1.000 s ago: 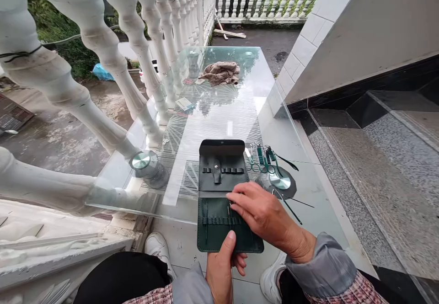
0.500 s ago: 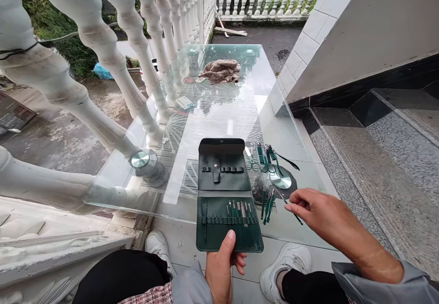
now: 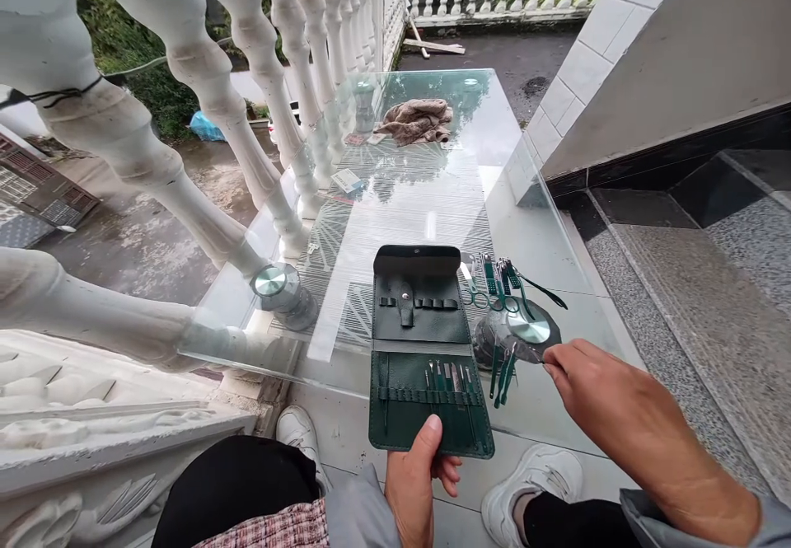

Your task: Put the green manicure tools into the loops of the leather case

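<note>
My left hand grips the lower edge of an open dark green manicure case, thumb on top and fingers beneath. Several slim metal tools sit in the loops of its lower panel; the upper loops hold nothing. To the right, my right hand is closed in a pinch on a thin manicure tool, mostly hidden behind the fingers. Beside it on the glass lie a few green-handled tools. Farther up are green-handled scissors, nail clippers and a longer curved-handled tool.
The glass table stands between a white balustrade and stone steps. A crumpled brown cloth and a small card box are on it. Round metal leg caps show at its corners.
The view has shifted slightly, moving the scene rightward. My right hand has turned, and the green-handled tool that showed between its fingers is now mostly hidden. The left hand still holds the case.
</note>
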Tool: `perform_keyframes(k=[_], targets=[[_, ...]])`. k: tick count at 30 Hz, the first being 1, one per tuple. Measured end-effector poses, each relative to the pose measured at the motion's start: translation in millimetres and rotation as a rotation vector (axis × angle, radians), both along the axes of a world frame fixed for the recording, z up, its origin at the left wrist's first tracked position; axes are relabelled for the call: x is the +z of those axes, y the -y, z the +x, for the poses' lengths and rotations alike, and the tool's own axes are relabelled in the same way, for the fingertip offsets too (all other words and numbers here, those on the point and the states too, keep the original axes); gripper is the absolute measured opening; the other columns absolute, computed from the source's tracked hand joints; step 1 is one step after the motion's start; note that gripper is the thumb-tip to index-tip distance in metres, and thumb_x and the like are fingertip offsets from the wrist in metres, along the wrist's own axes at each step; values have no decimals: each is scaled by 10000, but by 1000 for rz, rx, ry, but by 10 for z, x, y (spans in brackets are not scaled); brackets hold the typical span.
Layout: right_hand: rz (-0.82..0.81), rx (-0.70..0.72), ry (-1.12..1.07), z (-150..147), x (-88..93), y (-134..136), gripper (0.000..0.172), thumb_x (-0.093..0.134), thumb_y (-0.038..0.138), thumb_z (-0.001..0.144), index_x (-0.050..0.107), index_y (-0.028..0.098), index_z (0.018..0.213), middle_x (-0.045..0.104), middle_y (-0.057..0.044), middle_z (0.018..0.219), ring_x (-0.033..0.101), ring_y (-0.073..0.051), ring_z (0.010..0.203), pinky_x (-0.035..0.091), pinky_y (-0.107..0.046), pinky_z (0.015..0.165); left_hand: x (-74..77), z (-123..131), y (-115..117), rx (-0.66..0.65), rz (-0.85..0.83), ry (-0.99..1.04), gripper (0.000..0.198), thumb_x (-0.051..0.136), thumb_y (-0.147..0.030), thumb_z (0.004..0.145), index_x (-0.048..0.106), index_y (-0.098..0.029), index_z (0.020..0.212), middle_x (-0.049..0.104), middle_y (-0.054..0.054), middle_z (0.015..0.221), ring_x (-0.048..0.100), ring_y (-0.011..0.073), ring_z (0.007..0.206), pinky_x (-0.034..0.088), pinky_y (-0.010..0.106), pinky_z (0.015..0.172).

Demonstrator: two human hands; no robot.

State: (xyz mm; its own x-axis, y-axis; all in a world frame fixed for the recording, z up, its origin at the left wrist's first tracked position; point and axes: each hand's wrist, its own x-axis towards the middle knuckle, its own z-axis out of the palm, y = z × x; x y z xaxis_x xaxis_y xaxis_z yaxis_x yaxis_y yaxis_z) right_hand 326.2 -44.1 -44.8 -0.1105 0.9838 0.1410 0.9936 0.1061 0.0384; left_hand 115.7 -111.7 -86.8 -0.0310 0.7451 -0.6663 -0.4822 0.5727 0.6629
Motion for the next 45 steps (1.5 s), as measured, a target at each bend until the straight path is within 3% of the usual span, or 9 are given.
perform_keyframes(k=[8,22,28,31,36,45], targets=[[1,67,-47,47,-19,-11,211,369,270,819,487,217,652,517,-20,631,448,-148,507,266,-293,491,8,-1,2,13,2,4,463,706,-586,640,597,-150,754,578,10,519,494,136,476,370,243,417],[-154,103,-163,95,97,131,157,401,213,831,469,228,690,510,11,684,467,-129,560,317,-269,508,31,-29,-4,-11,8,-3,400,701,-546,676,592,-166,738,583,12,523,510,147,500,365,249,428],[-202,196,-326,142,72,329,130,511,360,853,508,230,855,552,-22,829,541,-172,763,429,-287,643,65,-19,-16,-20,-17,-17,487,699,-587,645,591,-132,780,571,3,501,516,143,499,369,239,427],[-186,239,-334,136,46,398,145,594,292,804,494,226,886,548,-27,870,540,-185,813,436,-296,666,65,-17,-21,-18,-29,-10,498,707,-579,640,596,-125,814,578,2,514,514,141,495,374,242,431],[-193,340,-312,81,40,430,88,519,140,827,483,217,801,518,-15,804,522,-160,728,409,-280,607,49,-21,-16,-9,-13,-9,475,718,-571,640,598,-135,784,586,12,530,520,145,502,379,247,436],[-216,397,-357,43,109,392,190,444,200,885,472,214,697,510,-4,713,499,-133,633,395,-269,556,91,-37,-7,-36,-6,-8,492,697,-580,656,594,-138,844,592,1,547,508,135,502,374,240,436]])
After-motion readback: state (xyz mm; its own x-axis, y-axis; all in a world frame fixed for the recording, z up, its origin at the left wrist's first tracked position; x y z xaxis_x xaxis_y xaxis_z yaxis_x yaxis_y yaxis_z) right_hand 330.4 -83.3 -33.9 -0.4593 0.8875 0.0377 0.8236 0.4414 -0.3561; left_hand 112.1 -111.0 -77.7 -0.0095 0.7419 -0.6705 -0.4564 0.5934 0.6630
